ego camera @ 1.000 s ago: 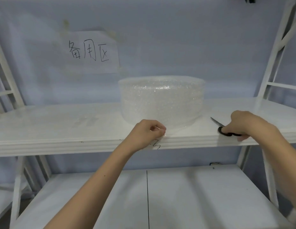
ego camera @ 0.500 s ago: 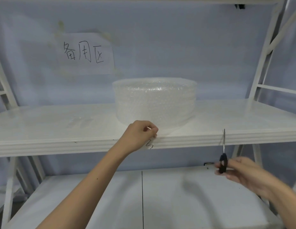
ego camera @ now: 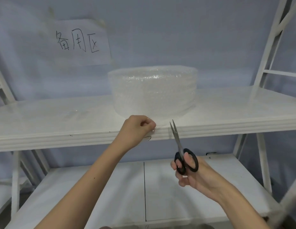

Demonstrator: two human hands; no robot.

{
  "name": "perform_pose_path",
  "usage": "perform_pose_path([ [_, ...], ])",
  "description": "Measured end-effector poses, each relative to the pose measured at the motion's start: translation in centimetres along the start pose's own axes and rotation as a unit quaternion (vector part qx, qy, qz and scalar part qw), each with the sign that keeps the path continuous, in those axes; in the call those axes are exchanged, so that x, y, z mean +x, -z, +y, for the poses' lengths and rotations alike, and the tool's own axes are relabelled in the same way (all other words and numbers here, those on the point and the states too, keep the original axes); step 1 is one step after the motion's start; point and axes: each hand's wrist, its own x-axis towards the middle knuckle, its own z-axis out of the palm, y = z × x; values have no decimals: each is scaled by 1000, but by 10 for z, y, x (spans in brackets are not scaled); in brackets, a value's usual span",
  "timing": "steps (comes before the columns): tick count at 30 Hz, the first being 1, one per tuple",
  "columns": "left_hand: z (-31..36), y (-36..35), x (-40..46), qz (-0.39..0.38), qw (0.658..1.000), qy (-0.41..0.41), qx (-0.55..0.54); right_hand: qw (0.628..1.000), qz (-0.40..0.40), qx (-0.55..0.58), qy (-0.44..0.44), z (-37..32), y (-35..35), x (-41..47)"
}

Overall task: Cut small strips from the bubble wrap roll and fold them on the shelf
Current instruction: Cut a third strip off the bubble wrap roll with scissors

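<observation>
Head view: left hand (ego camera: 137,128) grip pinching bubble wrap roll (ego camera: 154,91) edge; right hand (ego camera: 192,172) gripping scissors (ego camera: 182,151).

Dim bluish even light, soft shadows, slight overall blur, wide-angle bending at edges

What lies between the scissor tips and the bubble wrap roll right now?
In the head view, only the shelf's front lip and a faint clear film pulled from the bubble wrap roll separate it from the scissors.
</observation>
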Motion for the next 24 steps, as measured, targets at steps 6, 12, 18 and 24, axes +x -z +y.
perform_pose_path([
  [6, -9, -5, -2, 56, 996, 21, -69, 997, -7, -70, -33, 17, -4, 12],
  [12, -11, -1, -1, 76, 993, 36, -88, 998, -44, -44, -22, 28, 3, 31],
  [18, -9, 3, -1, 56, 991, 49, -112, 992, -102, -67, 7, 32, 7, 38],
  [24, -6, 6, -1, 33, 989, 54, -134, 987, -110, -116, 19, 27, 0, 47],
])
